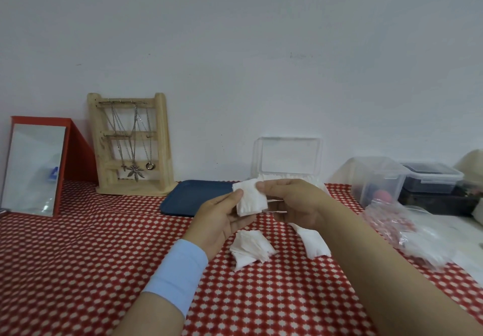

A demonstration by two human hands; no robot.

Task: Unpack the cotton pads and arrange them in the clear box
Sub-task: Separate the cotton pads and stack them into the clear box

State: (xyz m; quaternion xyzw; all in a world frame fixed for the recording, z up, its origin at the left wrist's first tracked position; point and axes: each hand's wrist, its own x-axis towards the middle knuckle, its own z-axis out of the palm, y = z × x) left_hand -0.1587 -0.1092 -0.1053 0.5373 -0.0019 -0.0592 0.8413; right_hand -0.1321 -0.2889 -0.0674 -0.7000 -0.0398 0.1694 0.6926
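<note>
A small stack of white square cotton pads (250, 197) is pinched between my left hand (219, 218) and my right hand (292, 202), held above the red patterned tablecloth. Behind my hands stands the clear box (287, 158) with its lid raised; white pads show along its lower edge, and its base is hidden by my right hand. Two loose piles of cotton pads lie on the cloth below: one (251, 248) under my left hand, another (311, 241) under my right wrist.
A dark blue tray (193, 197) lies left of the box. A wooden jewellery stand (130, 145) and a red-framed mirror (34, 168) stand at the back left. Crumpled plastic packaging (407, 234) and lidded plastic containers (379, 179) sit on the right.
</note>
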